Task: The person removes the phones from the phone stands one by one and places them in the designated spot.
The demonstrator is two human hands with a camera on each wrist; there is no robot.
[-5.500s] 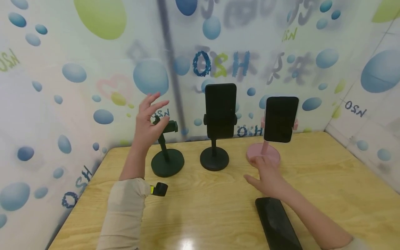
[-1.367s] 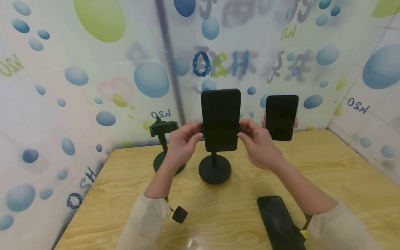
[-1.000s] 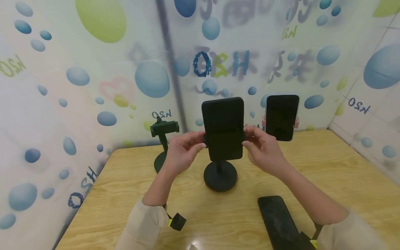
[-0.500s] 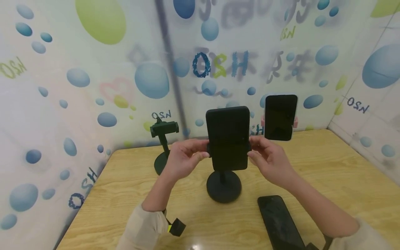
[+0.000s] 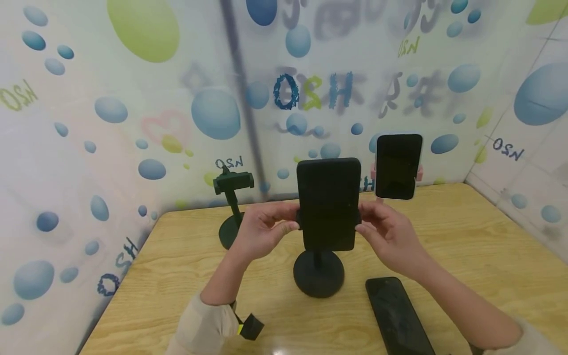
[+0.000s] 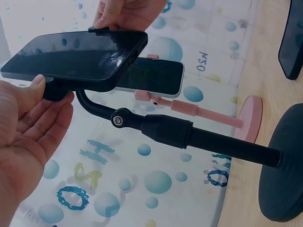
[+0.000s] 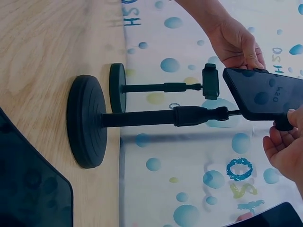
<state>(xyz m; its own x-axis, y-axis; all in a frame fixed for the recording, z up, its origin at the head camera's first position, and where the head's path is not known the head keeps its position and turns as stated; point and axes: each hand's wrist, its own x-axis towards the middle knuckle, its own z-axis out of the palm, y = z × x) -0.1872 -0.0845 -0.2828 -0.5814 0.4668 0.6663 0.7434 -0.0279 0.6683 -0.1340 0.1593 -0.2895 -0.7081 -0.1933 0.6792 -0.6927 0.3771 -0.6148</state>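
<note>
- left hand [image 5: 262, 231] pinching the left clamp arm of the black stand [image 5: 318, 272], thumb and fingers curled round the clamp's edge.
- right hand [image 5: 387, 235] gripping the opposite clamp arm, fingertips pressed to the side of the dark phone [image 5: 329, 203].
- dark phone clamped upright in the black stand, screen facing away from the wall, between both hands.
- black stand's round base set on the wooden table [image 5: 466, 256], near the middle and closer to the front edge than the other stands.
- seen from the left wrist: ball joint behind the cradle, stem running down to the round base [image 6: 284, 179].
- empty dark green stand [image 5: 232, 207] back left, near the wall, clamp bare.
- pink stand [image 5: 418, 173] back right, carrying a second phone [image 5: 397, 166] upright, mostly hidden behind it.
- third phone [image 5: 397, 315] lying flat on the table, just right of the black base, below the right forearm.
- beige sleeve [image 5: 204, 328] on the left arm, small black camera at the wrist.
- bubble-patterned walls [image 5: 133, 123] round the table's back and sides.
</note>
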